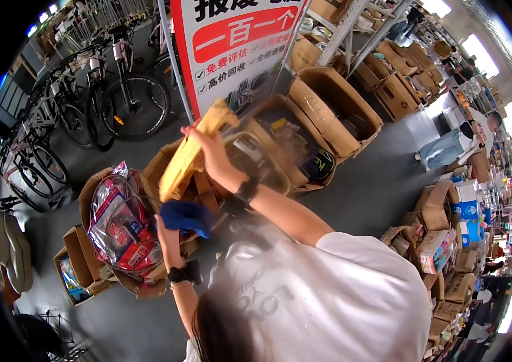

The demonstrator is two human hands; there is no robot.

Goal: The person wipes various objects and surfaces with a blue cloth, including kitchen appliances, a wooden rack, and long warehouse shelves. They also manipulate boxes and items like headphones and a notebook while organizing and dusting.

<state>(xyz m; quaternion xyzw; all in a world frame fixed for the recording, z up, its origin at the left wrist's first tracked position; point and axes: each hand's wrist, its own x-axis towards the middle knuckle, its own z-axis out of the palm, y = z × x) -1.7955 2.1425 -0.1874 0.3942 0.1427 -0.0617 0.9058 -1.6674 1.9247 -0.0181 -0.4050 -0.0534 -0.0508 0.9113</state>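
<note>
My right hand (214, 156) grips a long yellow object (181, 165), maybe plastic, with a hooked upper end; what it is exactly I cannot tell. Below its lower end, my left hand (165, 233) holds a dark blue cloth (186, 217), which hides most of the fingers. The cloth lies very close to the yellow object; whether they touch is unclear. Under both hands stands an open cardboard box (152, 167) with brown things inside. A round-cornered clear plastic bin (278, 174) sits beside my right wrist.
On the left, a carton (85, 199) holds red packages in clear plastic. Open boxes (342, 95) line the right, below a large printed sign (233, 59). Bicycles (133, 106) stand at the upper left. A person (460, 135) is in the aisle at right, near stacked cartons (437, 203).
</note>
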